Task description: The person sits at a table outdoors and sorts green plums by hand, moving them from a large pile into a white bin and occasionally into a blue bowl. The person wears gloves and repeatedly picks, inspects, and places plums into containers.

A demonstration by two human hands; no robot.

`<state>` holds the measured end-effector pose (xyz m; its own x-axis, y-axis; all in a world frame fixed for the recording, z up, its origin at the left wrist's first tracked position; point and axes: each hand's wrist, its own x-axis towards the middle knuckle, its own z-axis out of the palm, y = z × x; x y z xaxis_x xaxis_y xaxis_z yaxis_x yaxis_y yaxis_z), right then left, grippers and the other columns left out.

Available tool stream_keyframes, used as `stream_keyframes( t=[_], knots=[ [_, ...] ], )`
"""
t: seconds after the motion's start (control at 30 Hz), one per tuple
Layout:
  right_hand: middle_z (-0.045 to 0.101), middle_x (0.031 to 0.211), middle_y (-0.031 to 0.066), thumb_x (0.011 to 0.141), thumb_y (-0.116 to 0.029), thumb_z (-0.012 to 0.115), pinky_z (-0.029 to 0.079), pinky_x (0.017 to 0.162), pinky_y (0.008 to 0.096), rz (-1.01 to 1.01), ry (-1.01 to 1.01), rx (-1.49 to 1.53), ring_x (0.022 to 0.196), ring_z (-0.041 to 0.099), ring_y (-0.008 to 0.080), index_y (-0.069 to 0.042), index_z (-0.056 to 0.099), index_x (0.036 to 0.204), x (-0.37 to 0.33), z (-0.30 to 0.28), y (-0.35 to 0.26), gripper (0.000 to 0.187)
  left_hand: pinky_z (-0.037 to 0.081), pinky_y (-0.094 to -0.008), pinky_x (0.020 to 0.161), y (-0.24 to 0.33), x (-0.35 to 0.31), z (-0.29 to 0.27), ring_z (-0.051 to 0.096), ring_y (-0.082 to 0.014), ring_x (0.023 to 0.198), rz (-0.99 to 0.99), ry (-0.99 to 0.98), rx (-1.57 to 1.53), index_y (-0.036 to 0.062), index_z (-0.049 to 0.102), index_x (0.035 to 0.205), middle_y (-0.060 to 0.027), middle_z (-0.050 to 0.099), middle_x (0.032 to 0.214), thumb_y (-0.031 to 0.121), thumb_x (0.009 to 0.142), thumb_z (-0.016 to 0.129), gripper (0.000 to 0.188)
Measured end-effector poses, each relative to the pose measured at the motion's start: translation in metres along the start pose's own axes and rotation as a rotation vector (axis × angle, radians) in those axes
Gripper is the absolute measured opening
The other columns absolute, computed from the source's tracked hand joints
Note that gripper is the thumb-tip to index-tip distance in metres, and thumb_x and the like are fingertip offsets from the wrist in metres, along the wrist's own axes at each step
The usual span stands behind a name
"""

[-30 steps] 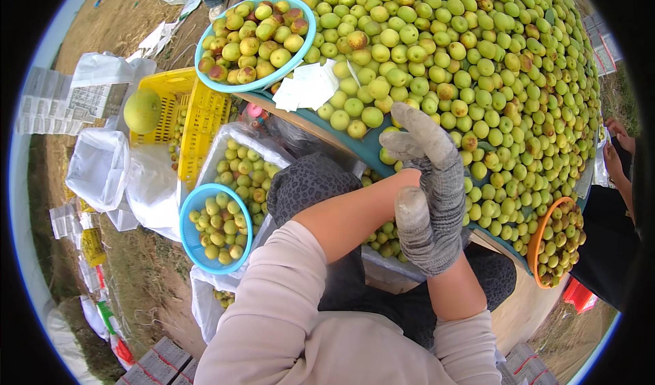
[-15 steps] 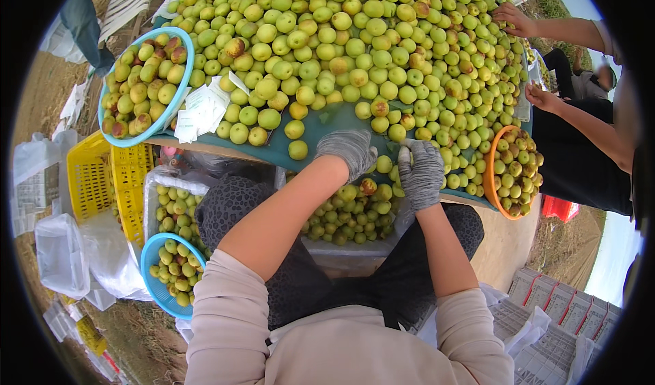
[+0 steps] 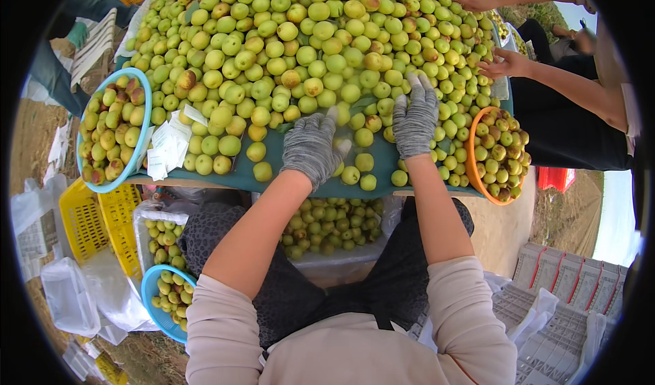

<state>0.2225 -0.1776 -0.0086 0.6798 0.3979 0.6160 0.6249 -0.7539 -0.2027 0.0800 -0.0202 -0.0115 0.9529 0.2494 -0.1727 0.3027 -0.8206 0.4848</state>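
A heap of round yellow-green fruits (image 3: 273, 51), some blotched reddish brown like fresh jujubes, covers the dark green tabletop (image 3: 283, 154). Both my hands wear grey knit gloves. My left hand (image 3: 312, 149) is open at the heap's near edge, its thumb and fingers spread toward a few loose fruits. Just right of it, my right hand (image 3: 415, 120) lies open with fingers stretched forward against the heap. Some fruits between the hands are smeared by motion. Below the table edge, a plastic-lined crate (image 3: 327, 262) between my knees holds more of these fruits.
Blue baskets (image 3: 147, 130) of browner fruits stand at left, one on the table and one lower. An orange basket (image 3: 472, 154) sits at the right edge. White paper slips (image 3: 169, 143) lie near left. Yellow crates (image 3: 83, 214) stand left. A co-worker's hands (image 3: 501, 63) reach in from the right.
Both hands have moved forward from the table's near edge onto the heap, and their fingers have spread. Fewer fruits lie at the edge between them. The whole view has shifted slightly.
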Motion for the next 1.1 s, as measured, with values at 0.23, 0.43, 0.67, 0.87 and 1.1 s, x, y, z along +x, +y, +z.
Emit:
stream_keyframes(
  t=[0.23, 0.43, 0.67, 0.87, 1.1],
  knots=[
    [0.055, 0.119, 0.0164, 0.083, -0.016, 0.061, 0.044, 0.095, 0.0454, -0.065, -0.386, -0.187, 0.108, 0.054, 0.0332, -0.011, 0.060, 0.119, 0.012, 0.013, 0.024, 0.037, 0.046, -0.0417, 0.094, 0.008, 0.001, -0.007, 0.058, -0.0312, 0.104, 0.082, -0.153, -0.183, 0.0064, 0.058, 0.115, -0.0148, 0.059, 0.114, 0.032, 0.089, 0.062, 0.037],
    [0.060, 0.108, 0.0146, 0.078, -0.009, 0.063, 0.049, 0.087, 0.0417, -0.072, -0.406, 0.207, 0.098, 0.059, 0.0300, -0.010, 0.063, 0.111, -0.024, -0.031, 0.018, 0.032, 0.048, -0.0403, 0.091, 0.004, 0.006, -0.006, 0.061, -0.0299, 0.096, 0.114, 0.133, -0.248, 0.0058, 0.060, 0.109, -0.0133, 0.061, 0.107, 0.019, 0.086, 0.065, 0.027],
    [0.040, 0.144, 0.0174, 0.079, -0.009, 0.062, 0.047, 0.097, 0.0401, 0.309, -0.563, -0.347, 0.117, 0.054, 0.0332, -0.012, 0.050, 0.134, -0.016, -0.041, 0.068, 0.055, 0.034, -0.0418, 0.109, 0.004, 0.010, 0.008, 0.041, -0.0354, 0.130, 0.064, 0.104, -0.020, 0.0088, 0.040, 0.141, -0.0195, 0.043, 0.139, 0.035, 0.085, 0.066, 0.067],
    [0.030, 0.147, 0.0237, 0.077, -0.009, 0.065, 0.046, 0.100, 0.0383, 0.261, -0.767, 0.151, 0.123, 0.049, 0.0370, -0.016, 0.050, 0.135, -0.050, -0.053, 0.018, 0.061, 0.037, -0.0407, 0.107, 0.005, 0.013, 0.007, 0.047, -0.0337, 0.125, 0.058, -0.068, -0.161, 0.0065, 0.036, 0.142, -0.0203, 0.048, 0.135, 0.038, 0.087, 0.065, 0.070],
    [0.067, 0.084, 0.0089, 0.084, -0.016, 0.062, 0.053, 0.077, 0.0356, 0.433, -0.421, 0.478, 0.078, 0.065, 0.0219, -0.009, 0.071, 0.098, 0.031, -0.004, 0.039, 0.017, 0.053, -0.0374, 0.077, 0.002, 0.013, -0.011, 0.066, -0.0276, 0.081, -0.063, 0.000, -0.293, 0.0052, 0.061, 0.097, -0.0135, 0.067, 0.086, 0.028, 0.093, 0.059, 0.023]
  ],
)
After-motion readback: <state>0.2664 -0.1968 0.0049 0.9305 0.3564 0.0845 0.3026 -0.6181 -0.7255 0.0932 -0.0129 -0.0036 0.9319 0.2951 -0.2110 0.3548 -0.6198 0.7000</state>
